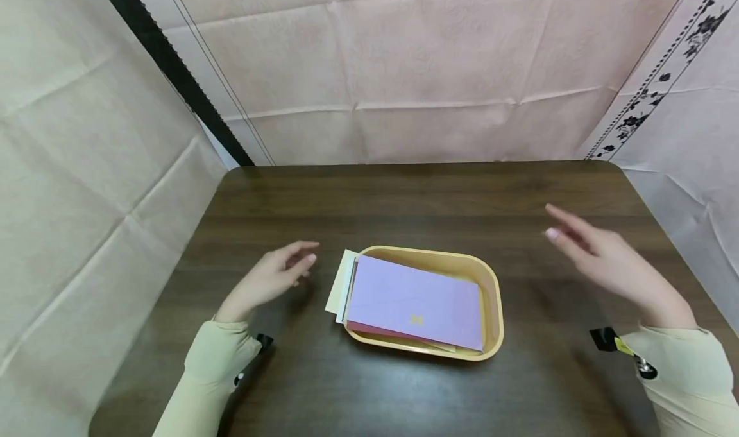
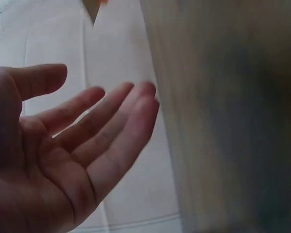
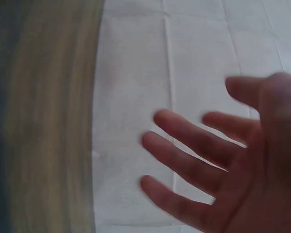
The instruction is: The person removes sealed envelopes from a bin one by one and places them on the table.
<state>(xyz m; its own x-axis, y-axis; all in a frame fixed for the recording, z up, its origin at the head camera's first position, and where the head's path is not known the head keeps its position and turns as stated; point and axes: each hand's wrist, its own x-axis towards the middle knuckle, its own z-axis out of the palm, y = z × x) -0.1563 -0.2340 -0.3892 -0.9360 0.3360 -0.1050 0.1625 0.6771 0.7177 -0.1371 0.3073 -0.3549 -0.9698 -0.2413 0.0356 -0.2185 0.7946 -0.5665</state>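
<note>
A shallow yellow tray sits on the table with a stack of flat, paper-like pieces in it. On top lies a light purple rectangle bearing a small gold mark; whether it is an envelope or a booklet I cannot tell. A dark red edge shows beneath it, and a pale yellow sheet sticks out over the tray's left end. My left hand hovers left of the tray, fingers loosely bent, holding nothing. Well to the tray's right, my right hand is raised with fingers spread, also holding nothing.
The dark wooden table has rounded far corners. Pale creased cloth hangs behind it and on both sides. A black strip runs down the cloth at the left, and a floral border at the right.
</note>
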